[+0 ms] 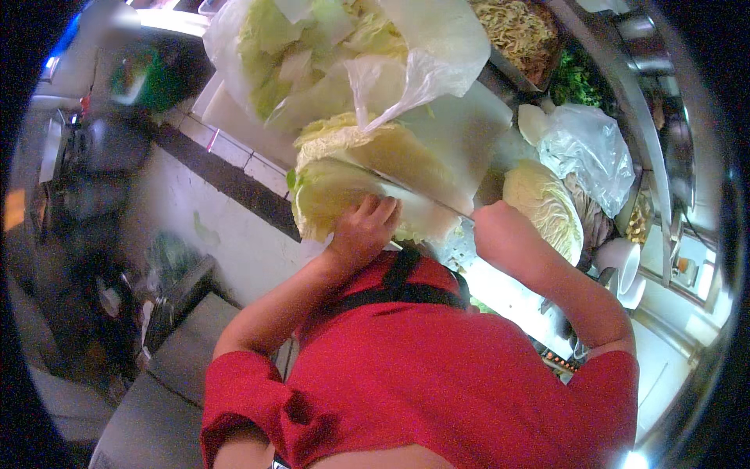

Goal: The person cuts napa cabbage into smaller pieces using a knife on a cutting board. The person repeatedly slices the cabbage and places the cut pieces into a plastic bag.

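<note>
A head of napa cabbage (334,184) lies on a pale cutting board (486,117) in front of me. My left hand (366,225) rests on its near side with curled fingers. My right hand (504,234) is closed around the handle end of a knife; the handle is hidden in the fist. The thin knife blade (410,196) runs from there across or into the cabbage; how deep it sits I cannot tell. Beyond it, cabbage leaves (293,70) fill an open clear plastic bag (451,53).
At the right lie a cut napa cabbage half (542,205) and a crumpled plastic bag (586,152). A metal tray of shredded food (518,35) and leafy greens (577,79) stand at the upper right. White bowls (621,267) are farther right. A tiled counter edge (263,173) runs along the left.
</note>
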The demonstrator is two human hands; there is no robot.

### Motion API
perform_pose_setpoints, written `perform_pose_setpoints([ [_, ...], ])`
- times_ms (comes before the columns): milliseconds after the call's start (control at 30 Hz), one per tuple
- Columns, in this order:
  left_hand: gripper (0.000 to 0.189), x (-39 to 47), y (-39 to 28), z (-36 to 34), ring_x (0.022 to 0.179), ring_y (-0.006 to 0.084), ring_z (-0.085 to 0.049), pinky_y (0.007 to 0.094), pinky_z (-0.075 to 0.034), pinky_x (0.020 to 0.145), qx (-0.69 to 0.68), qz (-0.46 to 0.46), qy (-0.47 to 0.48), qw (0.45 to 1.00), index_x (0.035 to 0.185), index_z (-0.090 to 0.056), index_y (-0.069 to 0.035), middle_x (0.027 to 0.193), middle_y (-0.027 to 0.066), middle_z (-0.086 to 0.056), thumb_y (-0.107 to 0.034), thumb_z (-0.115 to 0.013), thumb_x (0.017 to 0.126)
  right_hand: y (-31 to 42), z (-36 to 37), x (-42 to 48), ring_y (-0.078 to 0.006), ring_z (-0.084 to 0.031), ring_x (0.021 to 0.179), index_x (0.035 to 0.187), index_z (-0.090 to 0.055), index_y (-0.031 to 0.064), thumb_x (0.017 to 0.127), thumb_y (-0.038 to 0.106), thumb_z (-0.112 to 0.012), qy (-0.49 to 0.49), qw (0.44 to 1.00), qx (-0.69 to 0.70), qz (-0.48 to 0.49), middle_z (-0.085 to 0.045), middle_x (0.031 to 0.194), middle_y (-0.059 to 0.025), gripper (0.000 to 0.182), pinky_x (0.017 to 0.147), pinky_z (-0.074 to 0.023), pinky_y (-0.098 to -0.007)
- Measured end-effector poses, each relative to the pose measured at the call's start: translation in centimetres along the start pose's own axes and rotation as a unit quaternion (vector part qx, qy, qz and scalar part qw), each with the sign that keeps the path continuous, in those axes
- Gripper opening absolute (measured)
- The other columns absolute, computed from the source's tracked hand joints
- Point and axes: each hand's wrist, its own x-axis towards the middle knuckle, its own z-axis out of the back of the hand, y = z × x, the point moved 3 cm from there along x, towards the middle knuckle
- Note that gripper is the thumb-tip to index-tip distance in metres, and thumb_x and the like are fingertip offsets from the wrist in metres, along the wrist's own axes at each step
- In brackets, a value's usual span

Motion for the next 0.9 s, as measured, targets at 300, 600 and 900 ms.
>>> perform_pose_setpoints([
  [300,0.035,-0.9,0.3,-0.2,0.086,0.019,-0.058,0.0298,-0.05,0.06,-0.04,-0.015,0.023,0.999,0.105,-0.064,-0.007,0.096,0.0037,-0.057,-0.021,-0.057,0.073,-3.3,-8.5,3.9,-0.0425,-0.064,0.075,0.081,-0.068,-0.0009,0.074,0.006,-0.057,-0.05,0.998,0.024,-0.01,-0.063,0.076,-0.0272,0.015,0.074,-0.0523,-0.0493],
  [600,0.029,0.2,0.9,0.5,0.091,0.0233,-0.058,0.0355,-0.053,0.058,-0.055,-0.038,0.072,0.995,0.104,-0.063,-0.006,0.096,0.0072,-0.058,-0.017,-0.057,0.078,-3.7,-6.4,5.6,-0.0405,-0.064,0.077,0.085,-0.068,0.005,0.078,0.011,-0.056,-0.161,0.987,0.012,-0.013,-0.065,0.078,-0.0222,0.016,0.072,-0.051,-0.0505],
  [900,0.032,11.8,6.5,3.9,0.109,0.0327,-0.055,0.0407,-0.046,0.095,-0.13,-0.049,0.164,0.977,0.11,-0.06,-0.006,0.117,0.0127,-0.058,-0.016,-0.065,0.079,-5.5,-9.6,-6.5,-0.0407,-0.064,0.072,0.09,-0.068,0.0017,0.084,0.02,-0.058,-0.306,0.92,0.208,-0.127,-0.064,0.076,-0.0243,0.022,0.069,-0.0519,-0.0472],
])
